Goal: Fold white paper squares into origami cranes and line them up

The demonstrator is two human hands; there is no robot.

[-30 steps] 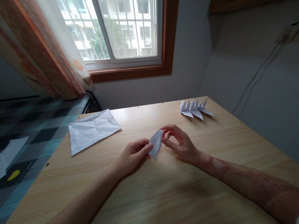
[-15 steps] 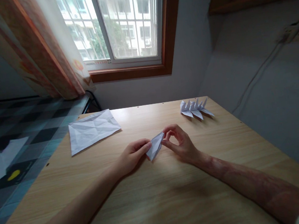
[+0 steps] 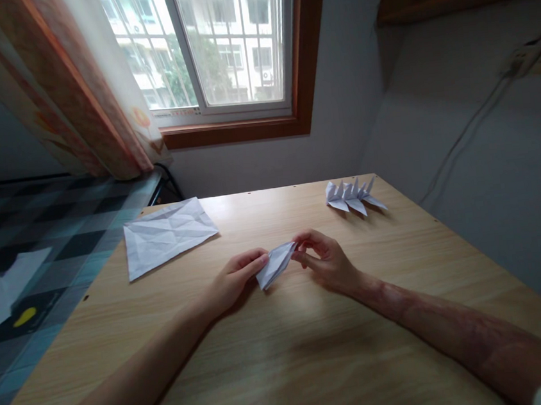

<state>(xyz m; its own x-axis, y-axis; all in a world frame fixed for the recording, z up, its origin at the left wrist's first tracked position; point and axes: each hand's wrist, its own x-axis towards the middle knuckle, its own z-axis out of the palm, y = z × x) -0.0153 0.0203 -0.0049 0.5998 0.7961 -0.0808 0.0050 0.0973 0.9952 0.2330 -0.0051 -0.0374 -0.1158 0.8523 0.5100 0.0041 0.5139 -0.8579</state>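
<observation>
A small piece of folded white paper (image 3: 276,264) is held just above the table between my two hands. My left hand (image 3: 239,276) pinches its left corner, thumb on top. At the upper right tip, the thumb and forefinger of my right hand (image 3: 322,255) close on the narrow point of the paper. Layered edges show along its lower right side. To the far right stand several white origami pieces (image 3: 353,197) in a row, with pointed tips. A creased white sheet (image 3: 170,233) lies flat at the far left of the table.
The wooden table (image 3: 250,372) fills the foreground. Left of it, a bed with a checked cover (image 3: 73,213) carries more white paper (image 3: 13,287). Behind are a barred window (image 3: 234,45) and a curtain (image 3: 100,98). A cable (image 3: 465,127) hangs on the right wall.
The folded paper has shifted slightly left and turned a little flatter, with my left hand moving left along with it. My right hand's fingers have drawn closer together at the tip.
</observation>
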